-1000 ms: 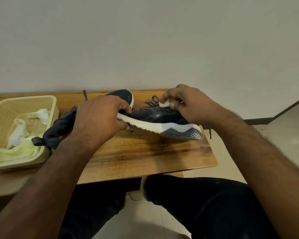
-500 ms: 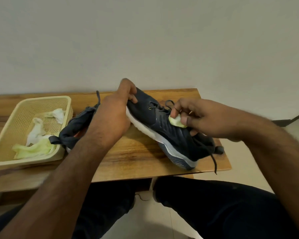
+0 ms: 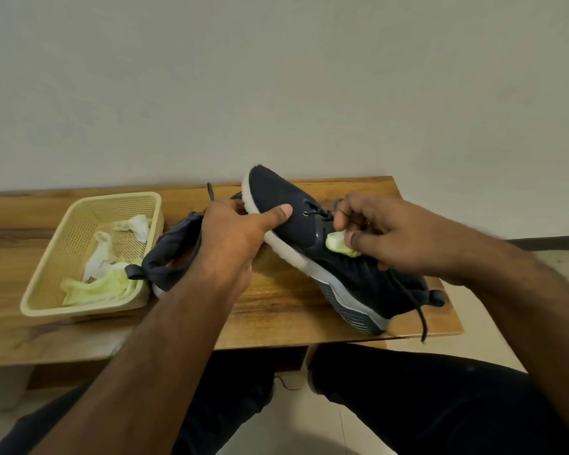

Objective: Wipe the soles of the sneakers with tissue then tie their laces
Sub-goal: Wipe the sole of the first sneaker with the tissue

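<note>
A dark navy sneaker (image 3: 312, 231) with a white sole is tilted over the wooden table (image 3: 276, 310), toe up at the back, heel low near the front right edge. My left hand (image 3: 234, 238) grips its toe end, thumb pressed on the upper. My right hand (image 3: 385, 234) pinches a small wad of tissue (image 3: 340, 246) against the sneaker's side by the laces. One loose lace (image 3: 419, 310) hangs over the table's edge. The second navy sneaker (image 3: 170, 254) lies behind my left hand, partly hidden.
A pale yellow plastic basket (image 3: 50, 274) stands at the table's left and holds used white and yellowish tissues (image 3: 102, 270). A plain wall rises close behind the table. My knees in dark trousers are under the front edge.
The sneaker has swung from lying level along the table to tilted, toe up and heel toward me. My left hand shifted to the toe; my right hand moved down the side with the tissue.
</note>
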